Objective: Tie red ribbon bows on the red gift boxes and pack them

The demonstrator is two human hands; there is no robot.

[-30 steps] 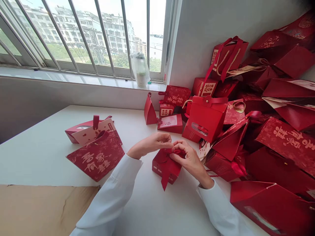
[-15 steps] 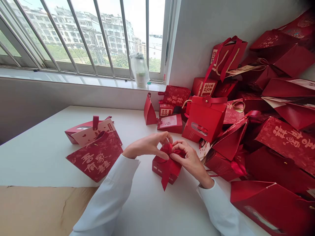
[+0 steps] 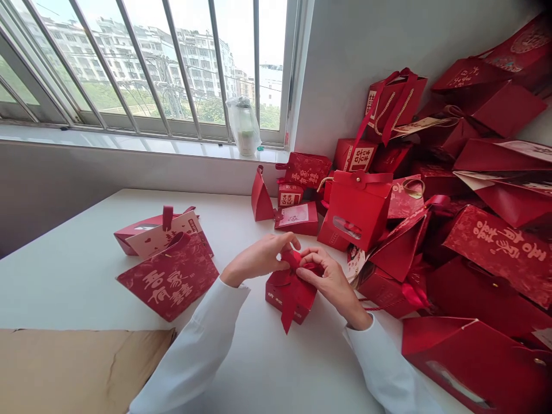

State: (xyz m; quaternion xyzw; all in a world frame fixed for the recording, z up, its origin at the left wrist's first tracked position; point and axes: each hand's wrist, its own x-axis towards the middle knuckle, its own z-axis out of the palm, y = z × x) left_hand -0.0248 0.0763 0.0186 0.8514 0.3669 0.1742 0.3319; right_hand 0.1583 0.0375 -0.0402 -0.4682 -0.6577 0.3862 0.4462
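Two hands share one ribbon: our left hand point(image 3: 259, 259) comes in from the left with its fingers curled and pinches a loop of the red ribbon point(image 3: 291, 290), while our right hand point(image 3: 332, 282) holds the ribbon's other side between thumb and fingers, so both are closed on it. We have the ribbon gathered on top of a small red box point(image 3: 276, 290), which lies flat on the white table point(image 3: 64, 287), with one ribbon tail hanging over the box's near edge. Left of the box lie a flat red bag point(image 3: 168, 282) and a red carton point(image 3: 125, 241) with a pale card on it. Right of the box rises a heap of red gift bags point(image 3: 504, 253). Beyond the box, a plastic-wrapped bottle point(image 3: 244, 126) stands on the window sill point(image 3: 129, 144). Near left of the box lies brown cardboard point(image 3: 77, 368).
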